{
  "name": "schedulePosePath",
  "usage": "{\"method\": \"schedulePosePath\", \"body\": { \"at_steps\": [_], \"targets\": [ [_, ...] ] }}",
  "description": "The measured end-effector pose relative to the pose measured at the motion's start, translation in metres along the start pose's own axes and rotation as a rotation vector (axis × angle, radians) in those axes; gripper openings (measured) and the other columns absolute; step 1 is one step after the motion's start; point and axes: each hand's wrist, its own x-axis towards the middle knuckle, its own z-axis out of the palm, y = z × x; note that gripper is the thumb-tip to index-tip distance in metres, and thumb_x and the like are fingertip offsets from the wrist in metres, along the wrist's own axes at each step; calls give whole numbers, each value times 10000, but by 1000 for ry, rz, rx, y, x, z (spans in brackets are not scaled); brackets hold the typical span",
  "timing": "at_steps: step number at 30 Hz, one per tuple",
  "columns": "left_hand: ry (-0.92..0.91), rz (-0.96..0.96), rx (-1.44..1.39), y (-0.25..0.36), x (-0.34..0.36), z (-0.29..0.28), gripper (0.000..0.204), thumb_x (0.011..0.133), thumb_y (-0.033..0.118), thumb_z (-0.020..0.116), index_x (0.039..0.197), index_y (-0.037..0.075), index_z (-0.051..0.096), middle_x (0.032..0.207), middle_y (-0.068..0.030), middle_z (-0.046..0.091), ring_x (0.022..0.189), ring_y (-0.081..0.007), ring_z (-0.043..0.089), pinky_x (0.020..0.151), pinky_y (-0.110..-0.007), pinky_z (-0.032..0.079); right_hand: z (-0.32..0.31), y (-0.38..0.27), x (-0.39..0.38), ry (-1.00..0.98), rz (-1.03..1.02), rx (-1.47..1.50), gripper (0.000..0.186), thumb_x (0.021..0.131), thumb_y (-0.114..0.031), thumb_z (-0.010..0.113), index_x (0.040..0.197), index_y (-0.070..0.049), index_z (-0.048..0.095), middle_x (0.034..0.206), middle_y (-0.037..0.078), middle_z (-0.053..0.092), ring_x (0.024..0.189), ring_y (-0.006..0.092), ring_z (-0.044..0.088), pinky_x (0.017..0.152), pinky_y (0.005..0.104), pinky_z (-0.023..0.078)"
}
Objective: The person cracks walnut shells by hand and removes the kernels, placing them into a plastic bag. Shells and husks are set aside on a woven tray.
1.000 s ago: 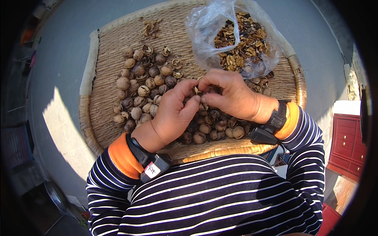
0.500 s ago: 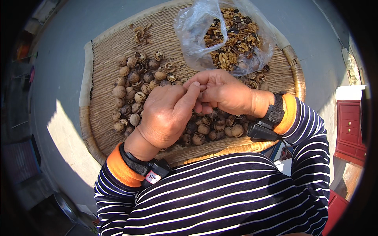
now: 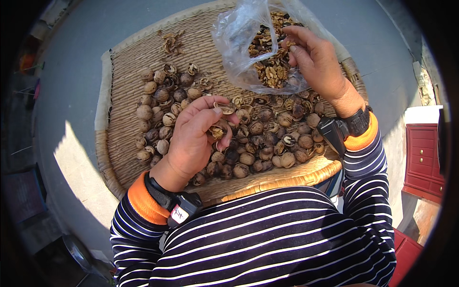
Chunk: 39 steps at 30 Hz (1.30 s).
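Right hand [image 3: 318,60] now raised at plastic bag [image 3: 248,43], left hand [image 3: 196,136] curled around walnut shell [image 3: 219,130]

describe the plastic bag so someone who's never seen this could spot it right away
Start at the big round woven tray covered in walnuts. At its far edge, by the right hand, sits a clear plastic bag. It is the only see-through thing there, and it holds shelled pale kernels rather than whole brown nuts.
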Motion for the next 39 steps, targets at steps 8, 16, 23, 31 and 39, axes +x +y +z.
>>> {"method": "schedulePosePath", "body": {
  "at_steps": [8, 16, 23, 31, 39],
  "targets": [
    [-2, -9, -37, -2, -1, -2, 295, 938, 132, 368, 1161, -28, 478, 898, -183, 604, 604, -217, 551, 504, -294, 419, -4, -29, -4, -194, 279, 601, 199, 917, -38, 525, 1090, 15, 608, 863, 34, 645, 660, 40, 551, 546, 165, 434],
    [128, 33, -98, 0, 1, -1, 262, 907, 122, 387, 1127, 2, 465, 852, -136, 616, 591, -185, 569, 465, -262, 420, 11, -48, -8, -102, 396, 562, 157, 897, -31, 548, 1033, 7, 619, 773, -5, 590, 589, 31, 470, 527, 166, 391],
    [34, -226, 55, -9, -3, 2, 232, 904, 115, 420, 1083, 11, 523, 808, -129, 601, 544, -188, 540, 440, -261, 399, 41, -41, -28, -521, 160, 340, 102, 866, -30, 612, 962, 1, 625, 815, -28, 596, 715, 26, 517, 605, 187, 426],
    [-232, -508, 153, -24, -10, 14, 203, 852, 147, 499, 1012, 28, 535, 719, -103, 597, 456, -146, 496, 386, -243, 360, 103, -15, -12, -605, -150, -29, 158, 816, -10, 624, 973, -7, 616, 798, 138, 649, 696, 285, 621, 651, 332, 498],
    [-234, -469, 222, -31, -7, 13, 207, 828, 144, 492, 999, 36, 536, 712, -97, 600, 447, -143, 496, 380, -252, 353, 137, 7, 13, -675, -229, -472, 246, 764, 1, 541, 996, -51, 603, 966, 237, 607, 916, 424, 610, 781, 466, 499]
  ]
}}
